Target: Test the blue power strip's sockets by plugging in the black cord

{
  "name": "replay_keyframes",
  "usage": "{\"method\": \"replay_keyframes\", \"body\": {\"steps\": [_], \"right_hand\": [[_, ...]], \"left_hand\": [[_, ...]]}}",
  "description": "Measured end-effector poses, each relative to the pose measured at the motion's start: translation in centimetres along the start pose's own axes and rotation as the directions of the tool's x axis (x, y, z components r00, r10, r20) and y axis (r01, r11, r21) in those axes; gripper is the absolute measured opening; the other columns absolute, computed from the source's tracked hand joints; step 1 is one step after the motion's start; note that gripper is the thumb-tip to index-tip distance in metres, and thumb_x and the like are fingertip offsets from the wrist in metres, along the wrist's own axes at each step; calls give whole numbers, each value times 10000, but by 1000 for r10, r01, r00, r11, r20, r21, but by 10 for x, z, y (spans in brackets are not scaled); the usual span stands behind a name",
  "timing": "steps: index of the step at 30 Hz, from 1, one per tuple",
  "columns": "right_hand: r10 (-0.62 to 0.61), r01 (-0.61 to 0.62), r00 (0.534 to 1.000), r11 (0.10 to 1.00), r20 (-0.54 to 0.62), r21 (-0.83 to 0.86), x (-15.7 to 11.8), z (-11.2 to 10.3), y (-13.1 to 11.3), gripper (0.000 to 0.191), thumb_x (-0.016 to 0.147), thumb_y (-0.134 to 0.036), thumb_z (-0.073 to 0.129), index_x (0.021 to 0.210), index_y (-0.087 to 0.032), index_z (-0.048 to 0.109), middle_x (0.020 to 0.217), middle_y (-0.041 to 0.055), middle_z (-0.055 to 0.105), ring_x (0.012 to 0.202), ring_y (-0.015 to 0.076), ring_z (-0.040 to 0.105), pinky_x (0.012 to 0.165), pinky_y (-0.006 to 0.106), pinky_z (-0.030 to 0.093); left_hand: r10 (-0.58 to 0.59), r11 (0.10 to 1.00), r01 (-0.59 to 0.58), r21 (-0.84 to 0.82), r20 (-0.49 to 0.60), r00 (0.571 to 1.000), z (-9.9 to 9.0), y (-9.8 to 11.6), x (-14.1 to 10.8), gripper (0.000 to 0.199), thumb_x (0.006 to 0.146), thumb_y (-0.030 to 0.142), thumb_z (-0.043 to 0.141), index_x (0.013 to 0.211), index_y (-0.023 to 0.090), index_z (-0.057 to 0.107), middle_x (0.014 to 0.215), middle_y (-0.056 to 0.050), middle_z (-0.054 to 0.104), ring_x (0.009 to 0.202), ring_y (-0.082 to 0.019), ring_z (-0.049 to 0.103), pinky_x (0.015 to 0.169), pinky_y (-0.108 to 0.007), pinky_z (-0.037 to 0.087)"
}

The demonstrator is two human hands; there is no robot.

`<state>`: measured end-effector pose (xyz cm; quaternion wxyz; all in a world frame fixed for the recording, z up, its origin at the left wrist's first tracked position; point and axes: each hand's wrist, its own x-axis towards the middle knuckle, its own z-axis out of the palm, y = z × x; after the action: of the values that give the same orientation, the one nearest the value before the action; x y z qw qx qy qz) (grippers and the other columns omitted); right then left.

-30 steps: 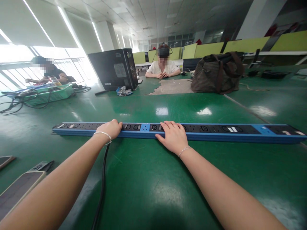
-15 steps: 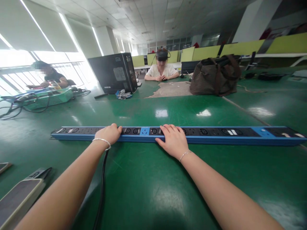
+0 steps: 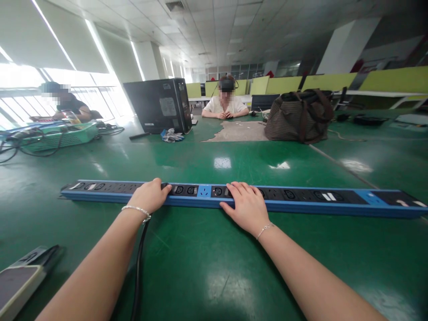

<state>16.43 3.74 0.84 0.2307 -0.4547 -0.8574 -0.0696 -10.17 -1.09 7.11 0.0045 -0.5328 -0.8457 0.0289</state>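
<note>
A long power strip [image 3: 294, 207], blue-edged with black sockets and blue socket sections, lies across the green table. My left hand [image 3: 149, 197] is closed at its left part, around the end of a black cable [image 3: 138, 267]; a bit of black shows by the fingertips, but most of what is held is hidden. The cable runs down from under this hand toward me. Right of the blue middle socket, my right hand [image 3: 248, 205] grips the strip, its fingers across the top and its thumb at the near side.
A dark computer case [image 3: 157, 107] and gloves [image 3: 172, 135] stand beyond, with a green basket [image 3: 60, 136] of cables at left. A brown bag [image 3: 297, 117] is at right. One person [image 3: 225, 106] sits opposite, another [image 3: 70, 107] far left. A pale-edged device [image 3: 20, 287] lies near left.
The view has tilted up slightly, so the strip and both hands appear lower. Both hands keep their places on the strip, with no visible change of hold.
</note>
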Motion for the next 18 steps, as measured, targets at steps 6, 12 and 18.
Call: {"method": "replay_keyframes", "body": {"steps": [6,12,18], "right_hand": [[0,0,1000,1000,-11,-3,-1,0,0,513,832,-497,478,1236,-186,526,1269,83,553,1160,248,450,981,403,276],[4,-3,1000,1000,-16,4,-1,1,1,516,828,-500,482,1240,-192,523,1271,81,552,1162,252,446,981,406,278],[-4,4,1000,1000,-12,5,0,0,1,517,829,-499,483,1237,-185,525,1262,84,555,1155,248,448,980,402,279]], "left_hand": [[12,1000,-12,2,0,1000,1,2,-1,515,841,490,254,958,109,580,960,-215,668,911,-327,626,733,-386,446],[26,999,-26,20,-7,1000,3,-1,1,501,841,483,257,954,121,584,936,-204,678,895,-312,634,715,-372,450],[32,999,-32,33,-6,999,3,-1,1,484,848,470,257,950,123,579,948,-200,677,913,-305,629,733,-362,448]]}}
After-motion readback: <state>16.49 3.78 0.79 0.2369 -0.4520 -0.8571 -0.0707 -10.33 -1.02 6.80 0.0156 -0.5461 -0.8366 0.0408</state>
